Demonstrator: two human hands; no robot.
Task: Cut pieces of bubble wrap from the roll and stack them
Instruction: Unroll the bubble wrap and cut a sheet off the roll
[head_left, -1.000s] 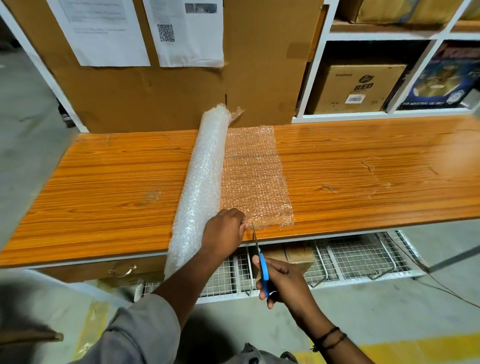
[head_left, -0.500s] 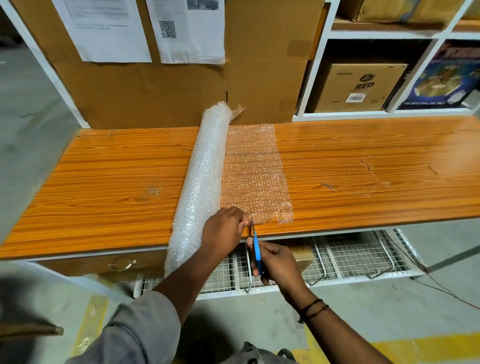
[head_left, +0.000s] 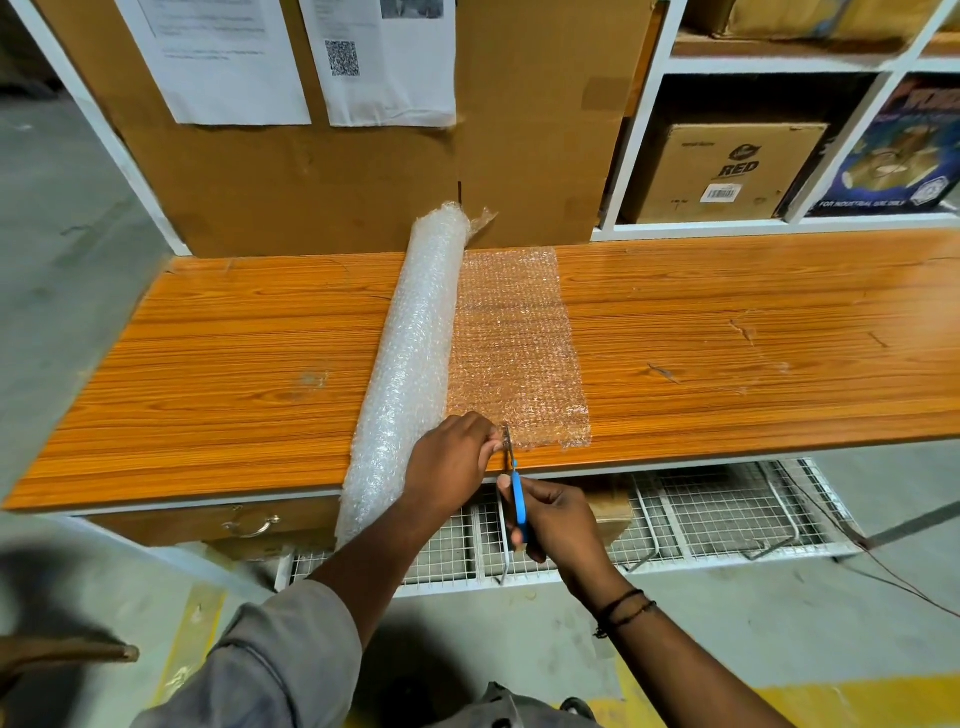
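A long roll of bubble wrap (head_left: 410, 353) lies across the orange wooden table (head_left: 234, 384), its near end hanging past the front edge. An unrolled sheet of bubble wrap (head_left: 514, 343) lies flat to the right of the roll. My left hand (head_left: 451, 465) pinches the sheet's near edge right beside the roll. My right hand (head_left: 550, 519) grips blue-handled scissors (head_left: 515, 488) just in front of the table edge. The blade tips sit at the sheet's near edge, next to my left fingers.
A large cardboard sheet (head_left: 363, 171) with taped papers stands behind the table. White shelves (head_left: 779, 223) at the back right hold cardboard boxes (head_left: 722, 171). A white wire rack (head_left: 675, 514) sits under the table. A drawer handle (head_left: 252, 525) shows below the front edge.
My right hand has brought the scissors up and forward from below the table edge, so the blades now meet the sheet's near edge. My left hand has stayed on the wrap.
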